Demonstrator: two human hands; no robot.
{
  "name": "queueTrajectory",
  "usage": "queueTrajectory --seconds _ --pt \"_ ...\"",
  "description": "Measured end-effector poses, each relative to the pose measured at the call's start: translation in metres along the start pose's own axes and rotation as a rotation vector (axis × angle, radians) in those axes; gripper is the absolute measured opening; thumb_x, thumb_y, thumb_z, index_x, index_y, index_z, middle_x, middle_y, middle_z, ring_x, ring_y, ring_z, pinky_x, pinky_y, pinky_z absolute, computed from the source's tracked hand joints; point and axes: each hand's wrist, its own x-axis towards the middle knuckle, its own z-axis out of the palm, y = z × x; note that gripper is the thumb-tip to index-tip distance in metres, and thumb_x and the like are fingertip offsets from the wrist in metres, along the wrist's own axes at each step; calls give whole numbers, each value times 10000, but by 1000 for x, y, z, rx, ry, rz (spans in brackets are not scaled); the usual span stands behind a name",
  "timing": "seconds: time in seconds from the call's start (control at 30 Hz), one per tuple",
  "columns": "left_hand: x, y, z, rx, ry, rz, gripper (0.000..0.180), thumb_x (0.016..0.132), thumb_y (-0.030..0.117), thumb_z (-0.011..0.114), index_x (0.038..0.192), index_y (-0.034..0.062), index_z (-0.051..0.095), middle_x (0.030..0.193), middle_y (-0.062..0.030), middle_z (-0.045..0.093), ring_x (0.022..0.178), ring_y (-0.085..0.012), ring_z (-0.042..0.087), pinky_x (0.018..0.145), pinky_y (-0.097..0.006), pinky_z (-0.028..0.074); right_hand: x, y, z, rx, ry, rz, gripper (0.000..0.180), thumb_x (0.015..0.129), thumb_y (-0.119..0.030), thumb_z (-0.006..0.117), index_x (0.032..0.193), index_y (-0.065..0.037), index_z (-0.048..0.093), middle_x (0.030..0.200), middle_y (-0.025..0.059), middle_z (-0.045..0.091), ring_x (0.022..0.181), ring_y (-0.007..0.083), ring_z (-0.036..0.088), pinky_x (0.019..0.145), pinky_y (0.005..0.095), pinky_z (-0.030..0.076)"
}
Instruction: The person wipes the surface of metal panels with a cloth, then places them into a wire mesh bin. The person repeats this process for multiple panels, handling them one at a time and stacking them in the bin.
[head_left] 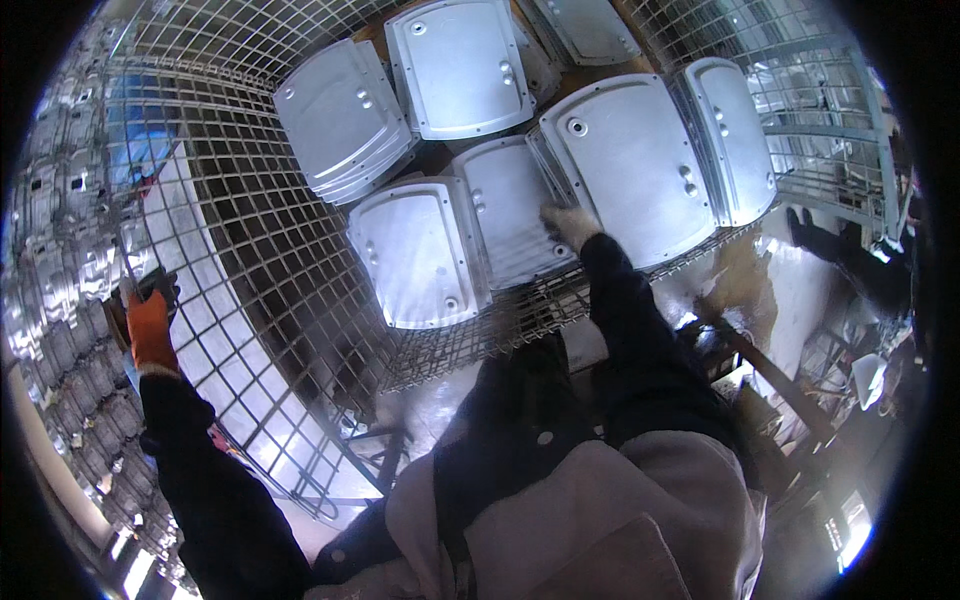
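My right hand [572,226], in a pale glove, reaches over the near side of the wire cage. Its slightly blurred fingers are at a grey metal panel [508,210] in the front row, beside a stack topped by a larger panel [632,165]. Whether they grip it is unclear. My left hand [152,328], in an orange glove, is stretched out to the left beyond the cage wall. Its fingers are closed around something dark that I cannot make out, next to stacked shiny metal parts [75,265]. Another panel stack [410,255] lies front left.
The wire mesh cage [275,250] surrounds several stacks of rounded grey panels, including back stacks [460,70] and a stack at the right [735,140]. A brown bar [775,375] slants across the lower right. Another person's dark sleeve [850,255] shows at the right.
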Motion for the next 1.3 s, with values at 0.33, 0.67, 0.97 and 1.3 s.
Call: queueTrajectory --seconds 0.33,0.67,0.97,1.3 --pt "-14 22 18 290 75 145 413 832 338 601 1033 -22 637 864 -170 693 739 -274 653 664 -393 498 -258 -103 34 491 -222 -323 398 920 -196 646 1246 25 583 1054 103 670 935 169 640 831 298 517" --pt "-20 43 22 215 257 358 448 766 348 627 998 -35 658 968 -236 696 954 -394 654 819 -449 476 -460 -181 19 497 -261 -690 481 934 -355 639 1212 33 587 986 98 669 767 129 595 688 259 496" --pt "-161 73 -16 315 466 332 664 839 377 619 1353 -12 463 1325 -243 547 1242 -349 522 1012 -394 417 -632 -181 2 -104 -138 -1151 313 896 -311 640 1001 -18 669 883 187 684 729 287 687 664 359 548" --pt "-314 55 33 -414 360 750 433 865 -5 528 1294 -60 504 1263 -183 595 1180 -259 558 1032 -347 402 -757 -188 -20 -1044 114 -1470 355 905 -330 582 1128 -55 614 813 113 676 701 272 680 636 404 543"
